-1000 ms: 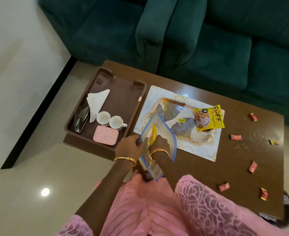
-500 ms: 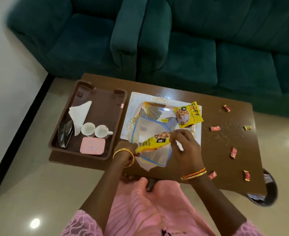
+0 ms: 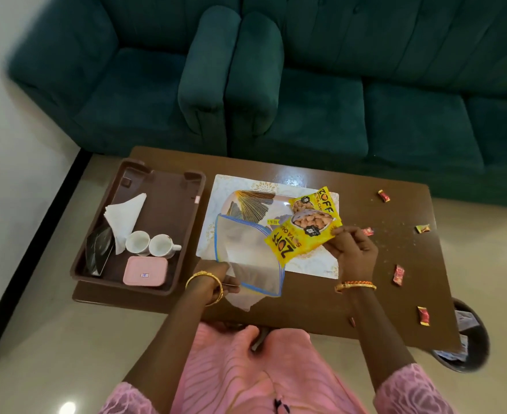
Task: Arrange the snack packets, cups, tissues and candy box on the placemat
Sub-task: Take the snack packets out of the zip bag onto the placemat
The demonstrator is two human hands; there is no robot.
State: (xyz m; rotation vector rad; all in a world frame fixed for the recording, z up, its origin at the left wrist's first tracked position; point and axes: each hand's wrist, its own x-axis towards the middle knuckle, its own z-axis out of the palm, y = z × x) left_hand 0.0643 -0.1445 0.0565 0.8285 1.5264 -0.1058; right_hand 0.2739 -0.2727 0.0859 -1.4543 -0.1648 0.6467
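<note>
Two yellow snack packets: one lies on the far right part of the placemat, the other is pinched at its corner by the right hand, over the mat and overlapping the first. The left hand grips the near edge of one clear zip bag, which overhangs the mat's near edge. In the brown tray left of the mat sit two white cups, one tissue stack, one dark packet and one pink candy box. Six wrapped candies lie scattered well apart on the bare table to the right
</note>
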